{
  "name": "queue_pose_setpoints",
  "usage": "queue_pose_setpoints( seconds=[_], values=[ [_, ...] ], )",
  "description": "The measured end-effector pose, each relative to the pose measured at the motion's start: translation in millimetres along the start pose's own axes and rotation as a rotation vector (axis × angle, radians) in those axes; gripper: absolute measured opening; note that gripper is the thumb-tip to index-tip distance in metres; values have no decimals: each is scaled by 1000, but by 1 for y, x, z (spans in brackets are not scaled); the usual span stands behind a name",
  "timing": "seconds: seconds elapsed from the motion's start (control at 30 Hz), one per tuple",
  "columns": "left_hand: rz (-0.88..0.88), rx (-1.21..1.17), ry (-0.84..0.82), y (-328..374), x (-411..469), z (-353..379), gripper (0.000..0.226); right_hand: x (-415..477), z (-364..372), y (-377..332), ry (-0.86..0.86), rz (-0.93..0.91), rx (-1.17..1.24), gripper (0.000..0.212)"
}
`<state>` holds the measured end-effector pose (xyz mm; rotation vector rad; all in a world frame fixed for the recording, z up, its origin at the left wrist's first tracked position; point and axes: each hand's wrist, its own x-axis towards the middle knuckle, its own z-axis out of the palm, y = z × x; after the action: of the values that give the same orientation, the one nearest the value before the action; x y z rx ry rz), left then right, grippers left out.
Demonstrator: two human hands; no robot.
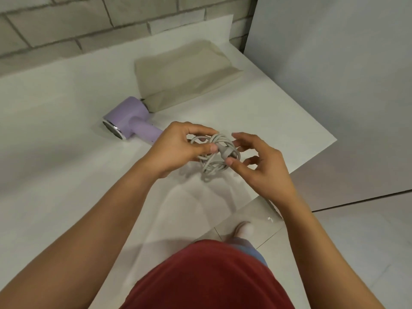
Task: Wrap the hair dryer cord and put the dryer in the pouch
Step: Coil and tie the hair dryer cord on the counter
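Note:
A lilac hair dryer (127, 121) lies on its side on the white table (55, 141), its handle pointing toward my hands. Its grey cord (215, 166) is gathered in a loose coil held above the table. My left hand (178, 148) grips the coil's left side, thumb pressed on the loops. My right hand (260, 161) pinches the grey plug (225, 151) at the coil's middle between thumb and fingers. A flat beige pouch (185, 72) lies behind the dryer, touching its head.
A grey brick wall (89, 25) runs behind the table. The table's right edge (312, 159) drops to a tiled floor, where a white shoe (244, 228) shows. A pale panel (334, 63) stands at right.

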<state>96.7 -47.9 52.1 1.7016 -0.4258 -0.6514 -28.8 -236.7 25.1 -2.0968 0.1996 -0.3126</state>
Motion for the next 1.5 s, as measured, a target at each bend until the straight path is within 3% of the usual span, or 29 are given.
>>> queue_pose_setpoints(
  seconds=[0.07, 0.13, 0.27, 0.37, 0.47, 0.7, 0.87, 1.07, 1.2, 1.27, 1.4, 1.5],
  values=[
    [-24, -6, 7, -1, 2, 0, 38, 5, 2, 2, -50, -1, -86, 55],
    [-93, -37, 17, -1, 3, -1, 43, 9, 4, 2, -99, -17, -152, 50],
    [-246, -179, 28, -4, 4, -3, 23, 16, 5, 2, -116, -6, -169, 35],
    [-241, -140, 98, -5, 3, 2, 10, 16, 13, 0, -37, 66, -88, 16],
    [-197, -109, 151, -3, 3, 12, 5, 16, 25, -1, 57, 103, -80, 11],
    [-163, -149, 259, 0, -1, 17, 13, 11, 17, 3, -3, 103, -39, 18],
    [-240, -393, 257, -1, 2, 15, 23, 5, 7, 10, -130, 135, -30, 11],
    [-168, -624, 158, -4, -19, -11, 17, 16, 7, 19, 40, 372, 143, 30],
    [-104, -545, 198, -29, -48, -17, 11, 28, 5, 23, 97, 352, 99, 16],
    [-105, -486, 183, -47, -64, -17, 18, 30, 3, 27, 79, 312, 19, 11],
    [-156, -209, -66, -73, -90, -11, 39, 31, 3, 39, 21, 257, -117, 16],
    [-181, -15, -46, -82, -88, -6, 35, 30, 4, 45, 7, 250, -128, 23]
  ],
)
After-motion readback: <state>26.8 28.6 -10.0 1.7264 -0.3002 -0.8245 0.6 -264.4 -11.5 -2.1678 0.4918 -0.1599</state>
